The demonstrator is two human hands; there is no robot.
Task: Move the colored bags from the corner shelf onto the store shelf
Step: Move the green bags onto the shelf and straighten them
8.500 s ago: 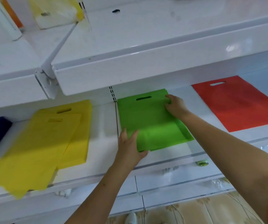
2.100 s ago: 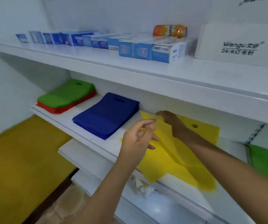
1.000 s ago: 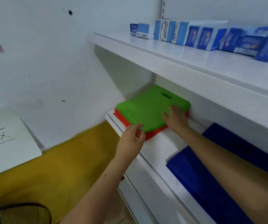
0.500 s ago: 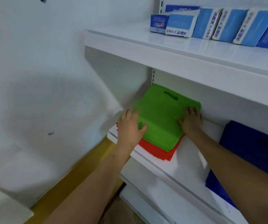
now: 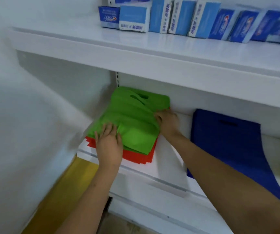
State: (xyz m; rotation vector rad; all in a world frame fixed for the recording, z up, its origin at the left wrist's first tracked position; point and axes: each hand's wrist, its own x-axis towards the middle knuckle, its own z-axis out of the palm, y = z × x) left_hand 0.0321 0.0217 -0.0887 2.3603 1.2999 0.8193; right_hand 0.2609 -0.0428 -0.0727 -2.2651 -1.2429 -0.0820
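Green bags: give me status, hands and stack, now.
Left hand flat on green bags; right hand gripping their edge. Top bags bunched over red bags. Shelf overhead, nothing blocking.

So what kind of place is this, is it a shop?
Probably a small shop. White display shelves hold a row of blue toothpaste boxes on top, and below lie flat stacks of green bags, red bags and blue bags.
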